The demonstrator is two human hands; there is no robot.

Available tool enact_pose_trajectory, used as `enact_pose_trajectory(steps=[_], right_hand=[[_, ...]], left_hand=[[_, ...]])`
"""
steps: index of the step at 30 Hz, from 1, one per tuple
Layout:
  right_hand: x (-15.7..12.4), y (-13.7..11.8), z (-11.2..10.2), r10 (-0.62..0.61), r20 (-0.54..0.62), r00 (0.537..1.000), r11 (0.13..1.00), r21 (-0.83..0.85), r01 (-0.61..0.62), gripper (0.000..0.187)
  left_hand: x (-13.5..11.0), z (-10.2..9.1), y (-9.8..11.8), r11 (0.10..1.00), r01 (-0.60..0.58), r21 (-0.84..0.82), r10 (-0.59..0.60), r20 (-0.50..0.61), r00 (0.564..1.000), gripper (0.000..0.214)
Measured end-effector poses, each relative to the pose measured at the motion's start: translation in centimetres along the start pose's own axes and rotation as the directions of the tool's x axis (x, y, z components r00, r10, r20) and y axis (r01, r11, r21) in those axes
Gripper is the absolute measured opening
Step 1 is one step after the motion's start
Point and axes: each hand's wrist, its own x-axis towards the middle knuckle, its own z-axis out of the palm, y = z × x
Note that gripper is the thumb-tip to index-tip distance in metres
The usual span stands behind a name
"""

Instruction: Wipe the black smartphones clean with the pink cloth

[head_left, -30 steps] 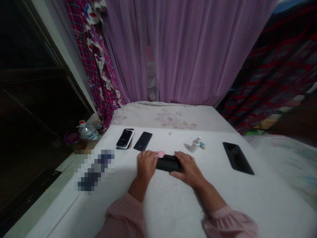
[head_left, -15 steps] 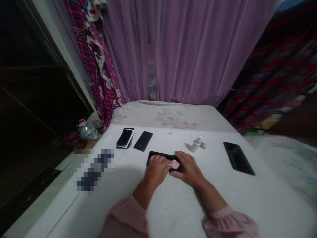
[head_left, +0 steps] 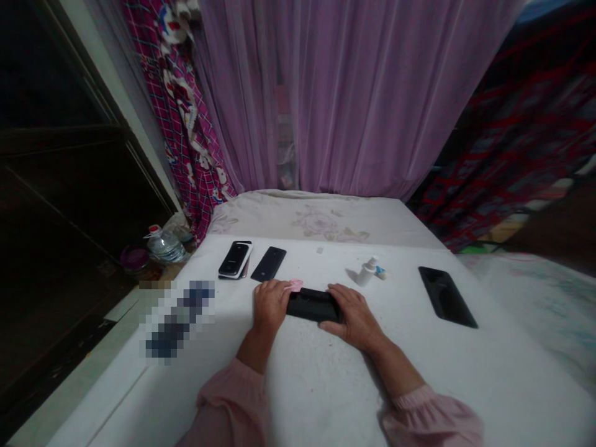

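Your left hand (head_left: 271,304) pinches a pink cloth (head_left: 295,285) at one end of the black smartphone (head_left: 311,305) on the white bed sheet (head_left: 302,379), your right hand (head_left: 354,309) lying open against its other end, a second black smartphone (head_left: 269,264) untouched nearby.

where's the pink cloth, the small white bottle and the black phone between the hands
pink cloth (head_left: 295,285), head view, point on its crumpled middle
small white bottle (head_left: 368,274), head view, point on its body
black phone (head_left: 311,305), head view, point on its upper face
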Motion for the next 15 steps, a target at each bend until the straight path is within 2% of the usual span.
enact_pose_trajectory(steps=[7,11,15], right_hand=[[0.1,-0.2,-0.2,0.0,0.007,1.0,1.0,-0.002,0.0,0.083],[0.1,-0.2,-0.3,-0.006,0.016,1.0,1.0,-0.009,0.006,0.086],[0.2,-0.3,-0.2,-0.001,0.016,1.0,1.0,-0.012,0.001,0.085]], left_hand=[[-0.4,-0.4,1.4,0.999,-0.033,-0.013,0.033,0.017,0.999,0.016],[-0.8,-0.8,3.3,0.997,-0.072,-0.02,0.074,0.11,0.991,0.011],[-1.3,-0.7,5.0,0.985,-0.161,-0.067,0.171,0.181,0.969,0.012]])
